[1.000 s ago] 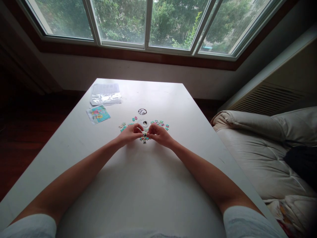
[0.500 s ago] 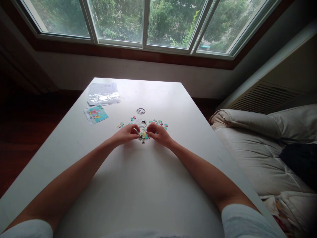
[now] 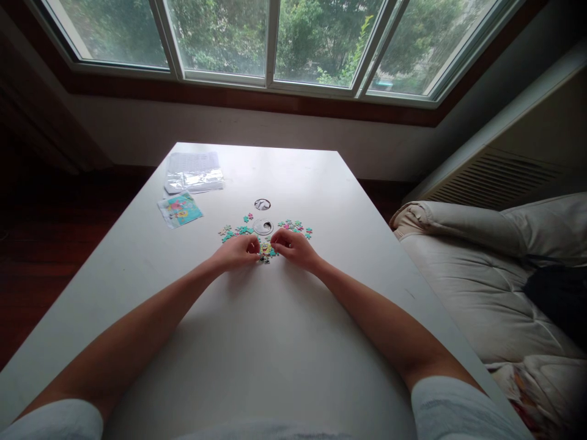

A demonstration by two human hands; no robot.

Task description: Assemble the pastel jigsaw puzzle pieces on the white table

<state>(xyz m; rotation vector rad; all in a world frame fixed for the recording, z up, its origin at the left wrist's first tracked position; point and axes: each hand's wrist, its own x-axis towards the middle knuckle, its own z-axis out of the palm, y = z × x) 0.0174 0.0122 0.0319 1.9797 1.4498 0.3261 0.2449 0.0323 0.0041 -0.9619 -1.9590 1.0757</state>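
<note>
Small colourful jigsaw pieces lie on a white table (image 3: 257,342). A joined cluster of pieces (image 3: 265,251) sits between my two hands. My left hand (image 3: 238,251) rests on the table with its fingers curled and pinched at the cluster's left edge. My right hand (image 3: 294,247) is curled the same way, fingertips pinching at the cluster's right side. Loose teal and pink pieces (image 3: 294,227) are scattered just beyond my right hand, and more loose pieces (image 3: 233,231) lie beyond my left hand. What each pinch holds is too small to make out.
Two small round lids or tins (image 3: 263,227) (image 3: 262,204) sit past the pieces. A picture card (image 3: 180,209) and a shiny plastic bag (image 3: 194,173) lie at the far left. A cream sofa (image 3: 486,275) stands right of the table. Windows run along the far wall.
My hands have stayed at the cluster, shifting only slightly; the left fingers have drawn back a little from the middle. The camera view moved a little.
</note>
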